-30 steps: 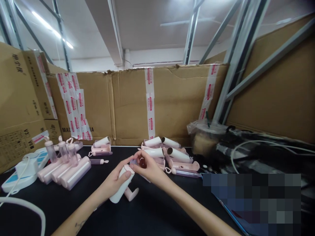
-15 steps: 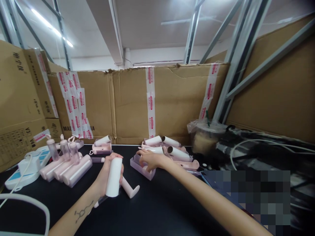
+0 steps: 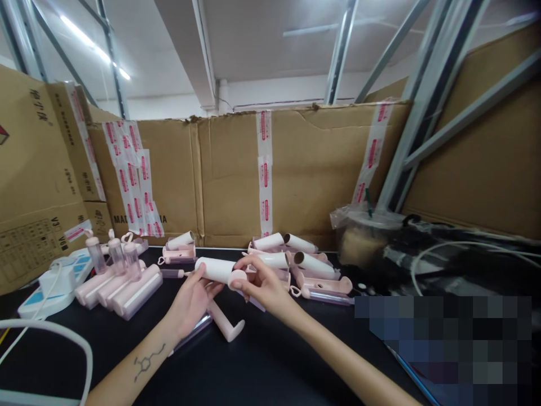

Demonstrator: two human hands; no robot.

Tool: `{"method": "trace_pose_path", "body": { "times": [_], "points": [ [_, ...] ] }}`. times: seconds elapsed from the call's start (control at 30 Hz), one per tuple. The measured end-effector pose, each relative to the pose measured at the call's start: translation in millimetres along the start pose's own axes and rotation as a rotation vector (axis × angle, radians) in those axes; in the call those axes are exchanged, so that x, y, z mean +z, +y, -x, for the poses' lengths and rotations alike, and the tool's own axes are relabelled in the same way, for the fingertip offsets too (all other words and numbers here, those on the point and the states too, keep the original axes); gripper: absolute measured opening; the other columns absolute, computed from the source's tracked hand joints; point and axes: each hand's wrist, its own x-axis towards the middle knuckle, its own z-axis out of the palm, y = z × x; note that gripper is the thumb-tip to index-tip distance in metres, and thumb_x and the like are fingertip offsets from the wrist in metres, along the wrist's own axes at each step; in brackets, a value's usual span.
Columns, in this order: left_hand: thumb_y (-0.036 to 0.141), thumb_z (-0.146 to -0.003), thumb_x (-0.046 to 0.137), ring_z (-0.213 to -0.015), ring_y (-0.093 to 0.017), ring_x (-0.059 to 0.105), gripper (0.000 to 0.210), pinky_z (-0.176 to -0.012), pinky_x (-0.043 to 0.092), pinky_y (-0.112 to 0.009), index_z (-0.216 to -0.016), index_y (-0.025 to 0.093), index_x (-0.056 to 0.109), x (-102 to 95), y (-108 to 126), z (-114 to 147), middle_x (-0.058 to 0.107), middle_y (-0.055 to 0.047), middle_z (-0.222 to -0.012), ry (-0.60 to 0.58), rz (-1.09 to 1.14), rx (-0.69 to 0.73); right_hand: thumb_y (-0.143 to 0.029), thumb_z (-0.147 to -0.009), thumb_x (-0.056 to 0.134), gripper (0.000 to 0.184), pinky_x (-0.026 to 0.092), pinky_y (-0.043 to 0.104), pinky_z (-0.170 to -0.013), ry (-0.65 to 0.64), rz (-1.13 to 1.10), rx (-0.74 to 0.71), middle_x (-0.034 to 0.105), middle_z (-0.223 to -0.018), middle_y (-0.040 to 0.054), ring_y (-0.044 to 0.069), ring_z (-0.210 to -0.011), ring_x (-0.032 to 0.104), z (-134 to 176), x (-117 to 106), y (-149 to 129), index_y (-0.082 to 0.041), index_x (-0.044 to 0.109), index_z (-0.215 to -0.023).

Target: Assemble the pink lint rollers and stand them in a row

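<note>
My left hand grips a white paper roll, which lies almost level above the table. At its right end, my right hand pinches a pale pink piece with a round end. The two appear to touch; the join is partly hidden by my fingers. Part of a translucent lavender piece shows below my right hand, mostly covered by it. Under my left hand, on the black table, rest a pink angled piece with a rounded end and a clear case part.
At left stand several pink cylinder cases with clear handles, beside a power strip. Cases holding white rolls lie behind my right hand. A lidded drink cup is at back right. Cardboard walls the back.
My left hand has turned the paper roll from upright to nearly level. My right hand has moved from the translucent case to the roll's end, bringing a pink piece.
</note>
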Motion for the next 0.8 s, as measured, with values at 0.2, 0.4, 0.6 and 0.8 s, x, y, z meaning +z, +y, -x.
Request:
{"method": "trace_pose_path", "body": {
  "times": [0.2, 0.4, 0.6, 0.8],
  "points": [
    [0.022, -0.086, 0.051, -0.076, -0.016, 0.061, 0.017, -0.070, 0.051, -0.028, -0.097, 0.010, 0.056, -2.7, -3, 0, 0.063, -0.010, -0.088, -0.030, -0.020, -0.068, -0.027, -0.071, 0.069, 0.031, 0.040, 0.015, -0.041, 0.011, -0.147, 0.025, 0.045, -0.085, -0.0047, 0.002, -0.049, 0.049, -2, -1, 3, -0.023, 0.044, -0.088],
    [0.024, -0.085, 0.054, -0.081, -0.016, 0.060, 0.012, -0.072, 0.051, -0.026, -0.089, 0.012, 0.056, -3.2, -5, 3, 0.062, -0.008, -0.090, -0.072, -0.082, 0.009, -0.030, -0.071, 0.069, 0.033, 0.047, 0.020, -0.050, -0.005, -0.178, 0.050, 0.047, -0.099, 0.0007, 0.008, -0.063, 0.055, 5, 9, 4, -0.023, 0.049, -0.096],
    [0.036, -0.083, 0.055, -0.083, -0.017, 0.060, 0.026, -0.074, 0.050, -0.031, -0.098, 0.015, 0.051, 0.5, -12, 9, 0.061, -0.008, -0.094, -0.086, -0.208, 0.049, -0.038, -0.076, 0.063, 0.027, 0.047, 0.023, -0.053, 0.022, -0.157, 0.024, 0.049, -0.100, 0.0023, 0.010, -0.065, 0.055, 9, 12, 3, -0.021, 0.047, -0.089],
    [0.051, -0.080, 0.050, -0.091, -0.020, 0.056, 0.050, -0.082, 0.045, -0.036, -0.119, 0.021, 0.038, -0.8, 1, 8, 0.058, -0.006, -0.099, -0.053, -0.752, 0.293, -0.034, -0.068, 0.072, 0.047, 0.045, 0.025, -0.068, 0.005, 0.057, 0.053, 0.053, -0.092, 0.0000, 0.014, -0.079, 0.054, 13, 4, -17, -0.023, 0.047, -0.106]
  ]
}}
